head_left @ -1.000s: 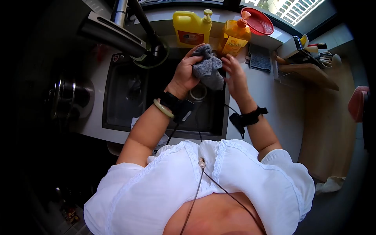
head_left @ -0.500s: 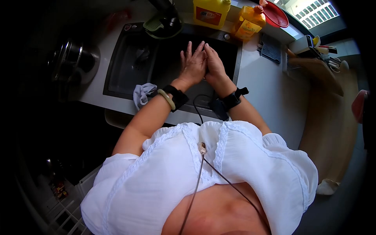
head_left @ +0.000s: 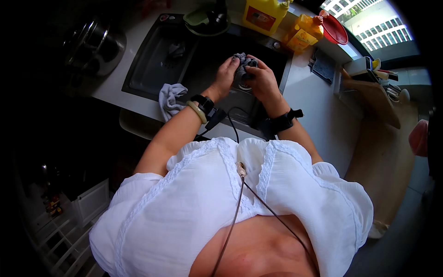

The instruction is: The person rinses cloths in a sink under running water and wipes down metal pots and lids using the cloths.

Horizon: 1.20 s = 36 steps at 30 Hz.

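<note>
The left hand point(head_left: 223, 79) and right hand point(head_left: 266, 83) grasp a bunched grey cloth point(head_left: 242, 66) between them above the sink point(head_left: 154, 76), where an even, two-sided grip, with the cloth centred over the sink, would probably best gather loose folds and confine any drips.

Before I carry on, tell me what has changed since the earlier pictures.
At first the grey cloth hung from the left hand, with the right hand open beside it. Then the hands were together and no such cloth showed. Now both hands grip it, bunched up, over the right basin. The yellow jug, orange bottle and red basket stayed put.
</note>
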Each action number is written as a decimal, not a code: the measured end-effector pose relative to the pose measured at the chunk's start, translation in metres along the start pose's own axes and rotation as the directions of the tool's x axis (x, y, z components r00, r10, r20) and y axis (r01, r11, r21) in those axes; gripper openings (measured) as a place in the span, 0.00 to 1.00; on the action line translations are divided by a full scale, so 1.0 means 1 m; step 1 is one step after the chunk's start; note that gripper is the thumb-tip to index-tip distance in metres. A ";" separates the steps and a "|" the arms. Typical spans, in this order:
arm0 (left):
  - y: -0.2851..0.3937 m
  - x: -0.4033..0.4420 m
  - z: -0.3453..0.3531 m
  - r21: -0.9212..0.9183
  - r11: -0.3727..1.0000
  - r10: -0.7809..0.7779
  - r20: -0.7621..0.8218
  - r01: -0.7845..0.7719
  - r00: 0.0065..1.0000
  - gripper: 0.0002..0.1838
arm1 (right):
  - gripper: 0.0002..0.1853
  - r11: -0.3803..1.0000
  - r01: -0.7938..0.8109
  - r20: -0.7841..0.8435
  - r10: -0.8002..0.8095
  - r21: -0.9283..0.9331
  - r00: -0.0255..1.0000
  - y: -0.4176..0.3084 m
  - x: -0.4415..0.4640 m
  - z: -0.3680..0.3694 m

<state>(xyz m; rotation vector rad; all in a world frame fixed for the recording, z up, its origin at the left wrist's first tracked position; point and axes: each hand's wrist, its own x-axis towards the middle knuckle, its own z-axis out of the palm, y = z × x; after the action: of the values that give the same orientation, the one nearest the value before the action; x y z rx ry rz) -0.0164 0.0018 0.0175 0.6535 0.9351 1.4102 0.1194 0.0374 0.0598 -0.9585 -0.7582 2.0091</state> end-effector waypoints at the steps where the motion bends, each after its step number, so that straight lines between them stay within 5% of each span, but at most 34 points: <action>1: 0.011 -0.005 0.004 -0.069 0.996 -0.051 0.036 0.053 0.998 0.16 | 0.17 1.000 -0.001 -0.022 0.001 0.003 1.000 0.005 0.007 -0.010; 5: 0.012 -0.010 -0.004 -0.047 0.984 -0.172 0.037 0.174 0.984 0.19 | 0.15 0.998 0.030 -0.071 -0.033 -0.055 0.997 0.005 0.014 -0.028; 9: 0.015 -0.008 -0.011 -0.060 0.983 -0.184 -0.160 0.176 0.970 0.18 | 0.14 0.993 0.038 -0.208 -0.060 -0.110 0.976 -0.004 0.005 -0.029; 12: 0.004 0.005 -0.019 0.025 0.996 -0.078 -0.187 0.084 0.979 0.19 | 0.13 0.996 0.039 -0.300 -0.061 -0.078 0.952 -0.009 0.005 -0.034; 15: -0.012 0.012 -0.001 0.519 0.852 0.155 -0.125 -0.069 0.980 0.20 | 0.14 0.958 0.264 -0.164 -0.280 -0.111 0.946 0.008 0.000 -0.019; 18: 0.000 0.003 0.027 0.734 0.674 0.130 -0.010 -0.081 0.991 0.20 | 0.18 0.872 0.440 -0.093 -0.467 -0.213 0.880 0.013 0.001 -0.004; 20: 0.010 -0.011 0.046 0.679 0.727 0.089 0.057 -0.104 0.994 0.20 | 0.17 0.377 0.518 0.130 -0.700 -0.768 0.702 0.008 0.000 -0.004; 21: 0.009 -0.012 0.049 0.656 0.747 0.080 0.071 -0.107 0.994 0.21 | 0.16 0.307 0.537 0.164 -0.734 -0.786 0.659 0.010 0.003 -0.004; 24: 0.024 -0.013 0.048 0.355 0.933 -0.012 0.193 -0.059 0.981 0.22 | 0.17 0.744 0.540 0.067 -0.562 -0.393 0.824 0.011 0.021 -0.014; 25: 0.029 -0.011 0.044 0.195 0.981 -0.037 0.238 -0.010 0.970 0.22 | 0.16 0.774 0.520 0.046 -0.542 -0.363 0.839 0.011 0.022 -0.014; 27: 0.027 -0.006 0.044 -0.221 0.972 -0.006 0.297 0.075 0.955 0.22 | 0.16 0.750 0.496 -0.032 -0.564 -0.437 0.825 0.023 0.031 -0.017; 28: 0.023 -0.006 0.045 -0.274 0.957 -0.017 0.273 0.095 0.962 0.22 | 0.16 0.737 0.481 -0.072 -0.578 -0.475 0.813 0.029 0.034 -0.019; 29: 0.021 -0.004 0.045 -0.326 0.939 -0.024 0.251 0.108 0.968 0.22 | 0.16 0.577 0.512 -0.109 -0.724 -0.636 0.681 0.036 0.037 -0.019; 30: 0.022 -0.002 0.047 -0.377 0.919 -0.031 0.229 0.118 0.973 0.22 | 0.16 0.592 0.481 -0.121 -0.702 -0.646 0.701 0.036 0.040 -0.019; 36: 0.022 -0.004 0.041 -0.345 0.925 -0.099 0.189 0.160 0.977 0.26 | 0.18 0.514 0.342 -0.151 -0.697 -0.787 0.701 0.028 0.044 -0.011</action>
<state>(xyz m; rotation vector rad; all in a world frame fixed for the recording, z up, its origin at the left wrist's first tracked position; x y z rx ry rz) 0.0076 0.0056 0.0574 0.4186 0.5557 1.3390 0.0994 0.0609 0.0163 -1.3438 -1.4068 0.8271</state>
